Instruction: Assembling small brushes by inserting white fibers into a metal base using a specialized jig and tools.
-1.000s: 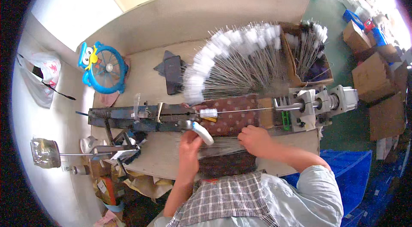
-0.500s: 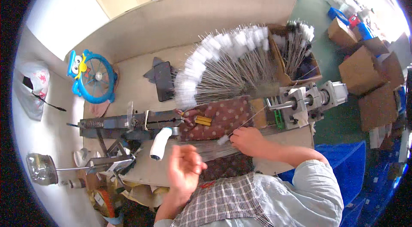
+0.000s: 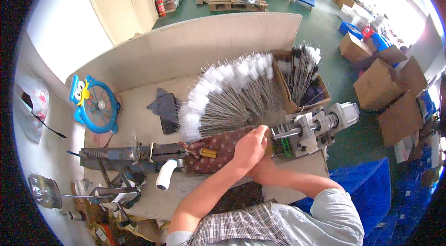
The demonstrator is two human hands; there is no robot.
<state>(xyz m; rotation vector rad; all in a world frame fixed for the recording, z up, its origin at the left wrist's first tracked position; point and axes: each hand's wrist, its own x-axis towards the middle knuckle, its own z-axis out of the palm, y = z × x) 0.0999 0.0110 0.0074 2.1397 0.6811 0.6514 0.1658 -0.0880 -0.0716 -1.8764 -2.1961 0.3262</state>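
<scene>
My left hand (image 3: 251, 147) reaches across to the right end of the brown dotted cloth (image 3: 222, 143), its fingers pressed together just left of the machine's metal spindle (image 3: 290, 133). What those fingers hold, if anything, is hidden. My right hand (image 3: 265, 170) lies below and partly behind the left one, its fingers out of sight. On the cloth rests a small yellow block (image 3: 207, 153). Behind it, many white-tipped wire brushes (image 3: 227, 99) are fanned out on the bench. A white handheld tool (image 3: 166, 175) stands at the cloth's left end.
A cardboard box (image 3: 291, 99) of dark and white brushes stands behind the spindle machine (image 3: 320, 126). On the left are a metal lever mechanism (image 3: 114, 160), a blue toy-like fan (image 3: 100, 105) and a black phone (image 3: 167, 113). A blue bin (image 3: 367, 190) stands right of the bench.
My left hand has swung from the front of the bench up and right to the spindle. The right hand held a white-tipped wire brush; its fingers are now hidden. The view has tilted upward.
</scene>
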